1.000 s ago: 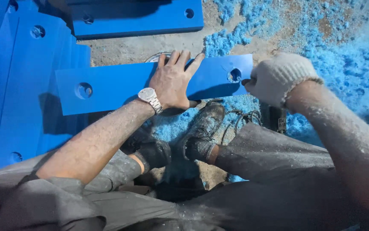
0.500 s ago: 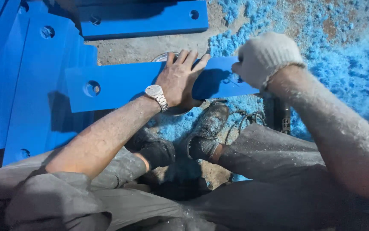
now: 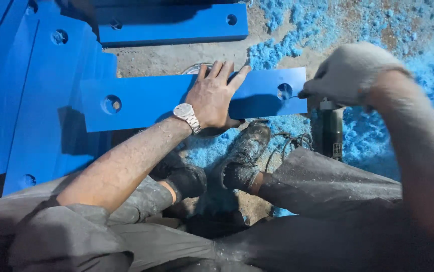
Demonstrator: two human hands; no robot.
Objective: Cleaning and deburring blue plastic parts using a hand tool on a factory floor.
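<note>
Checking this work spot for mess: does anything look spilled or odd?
Yes. Loose blue shavings lie scattered over the gritty ground by the flat blue plastic bar, around the worn boot. Only the right hand is gloved; the left hand is bare.

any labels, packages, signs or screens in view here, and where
Small pale label: low on the dark cylindrical tool body that stands below the gloved right hand; rectangular, print too small to tell.
Round silver wristwatch: on the bare left hand's wrist; pale dial, no screen.
No packages, signs or screens.
</note>
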